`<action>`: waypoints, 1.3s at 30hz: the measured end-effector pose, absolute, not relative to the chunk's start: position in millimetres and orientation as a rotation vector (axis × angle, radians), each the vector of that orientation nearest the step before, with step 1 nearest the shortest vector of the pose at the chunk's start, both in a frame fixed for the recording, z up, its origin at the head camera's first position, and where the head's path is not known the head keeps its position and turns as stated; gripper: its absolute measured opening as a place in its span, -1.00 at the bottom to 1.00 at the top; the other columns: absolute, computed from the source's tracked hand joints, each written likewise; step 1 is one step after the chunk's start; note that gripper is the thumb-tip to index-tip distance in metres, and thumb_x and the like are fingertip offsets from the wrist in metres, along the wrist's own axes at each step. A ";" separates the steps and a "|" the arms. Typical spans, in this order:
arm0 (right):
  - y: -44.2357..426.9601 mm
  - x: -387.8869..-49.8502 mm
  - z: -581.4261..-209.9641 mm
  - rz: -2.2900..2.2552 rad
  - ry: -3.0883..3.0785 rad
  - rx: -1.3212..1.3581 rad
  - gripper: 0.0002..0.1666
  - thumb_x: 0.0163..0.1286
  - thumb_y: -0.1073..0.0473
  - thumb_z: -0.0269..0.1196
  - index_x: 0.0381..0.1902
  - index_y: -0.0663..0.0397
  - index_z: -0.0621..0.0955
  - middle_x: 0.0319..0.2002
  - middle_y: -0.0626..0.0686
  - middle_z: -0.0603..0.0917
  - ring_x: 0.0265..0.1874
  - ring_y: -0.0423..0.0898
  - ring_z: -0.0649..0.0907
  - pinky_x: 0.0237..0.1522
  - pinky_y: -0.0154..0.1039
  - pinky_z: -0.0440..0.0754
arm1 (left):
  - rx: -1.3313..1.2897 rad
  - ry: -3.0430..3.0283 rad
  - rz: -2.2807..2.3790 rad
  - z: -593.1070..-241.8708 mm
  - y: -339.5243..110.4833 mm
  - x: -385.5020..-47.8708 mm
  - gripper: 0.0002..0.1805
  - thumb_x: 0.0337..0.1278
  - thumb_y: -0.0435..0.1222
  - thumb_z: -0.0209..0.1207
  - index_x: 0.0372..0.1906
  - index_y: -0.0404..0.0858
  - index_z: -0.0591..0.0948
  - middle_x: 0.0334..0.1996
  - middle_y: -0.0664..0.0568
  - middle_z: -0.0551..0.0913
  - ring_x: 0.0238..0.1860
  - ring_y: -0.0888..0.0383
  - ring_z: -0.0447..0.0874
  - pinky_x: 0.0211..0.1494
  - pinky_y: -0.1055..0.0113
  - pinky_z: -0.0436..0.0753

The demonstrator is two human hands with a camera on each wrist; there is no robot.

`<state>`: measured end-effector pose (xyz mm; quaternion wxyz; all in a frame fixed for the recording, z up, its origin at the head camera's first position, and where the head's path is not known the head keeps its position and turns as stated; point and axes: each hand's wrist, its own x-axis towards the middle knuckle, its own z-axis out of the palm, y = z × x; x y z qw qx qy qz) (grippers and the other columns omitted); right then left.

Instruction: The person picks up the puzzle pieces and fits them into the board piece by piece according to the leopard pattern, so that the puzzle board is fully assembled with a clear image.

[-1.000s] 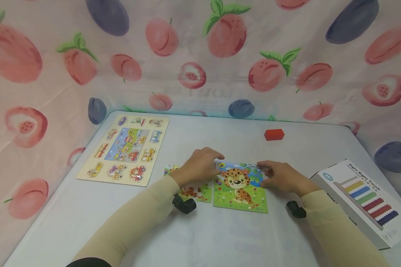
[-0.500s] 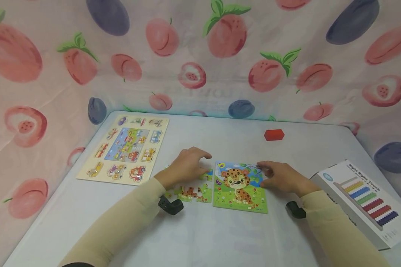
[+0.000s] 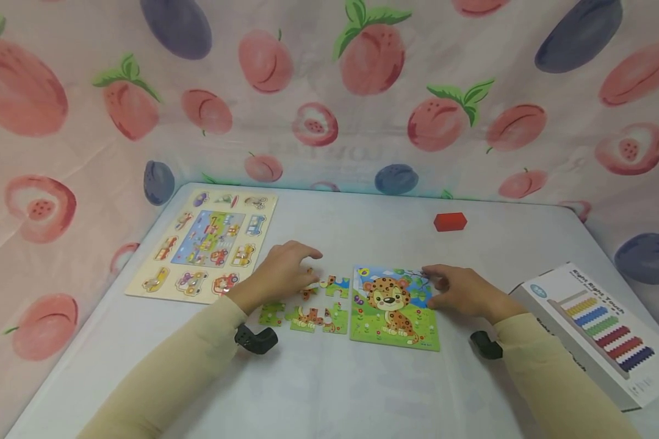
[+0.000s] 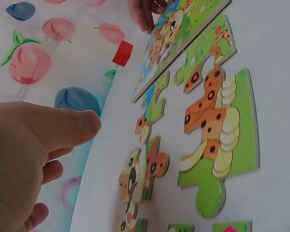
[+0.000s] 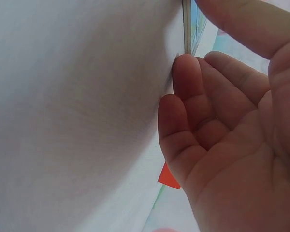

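My left hand (image 3: pixel 281 269) hovers over loose jigsaw pieces, thumb stretched out, holding nothing. Among them are a joined group with leopard paws (image 4: pixel 220 121), a piece with part of the face (image 4: pixel 132 178), a blue-and-green piece (image 3: pixel 337 286) and a green piece (image 3: pixel 271 313). Some are partly hidden under the hand. Right of the pieces lies a square leopard picture board (image 3: pixel 384 326), flat on the table. My right hand (image 3: pixel 461 291) grips its upper right corner, index finger at the top and thumb at the right edge.
A wooden vehicle peg puzzle (image 3: pixel 258 259) lies at the back left of the white table (image 3: pixel 329 390). Toward the back right sits a red block (image 3: pixel 450 222). A white toy box (image 3: pixel 565 311) stands at the right, near my right forearm. Fruit-printed cloth (image 3: pixel 357 122) hangs behind.
My left hand has moved left from the board's upper left corner to above the pieces, uncovering more of them. The right hand and the board have stayed in place.
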<state>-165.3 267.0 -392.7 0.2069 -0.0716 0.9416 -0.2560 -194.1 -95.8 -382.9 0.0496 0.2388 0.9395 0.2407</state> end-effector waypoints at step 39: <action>267.2 -165.4 -395.9 -0.713 2.634 -0.180 -0.11 0.22 0.08 0.47 0.46 0.11 0.38 0.12 0.27 0.57 0.09 0.22 0.52 0.08 0.20 0.54 | 0.526 2.895 0.679 -405.7 -173.4 -184.9 -0.44 0.08 -0.19 0.43 0.21 -0.27 0.62 0.16 -0.12 0.60 0.25 -0.13 0.47 0.29 -0.06 0.42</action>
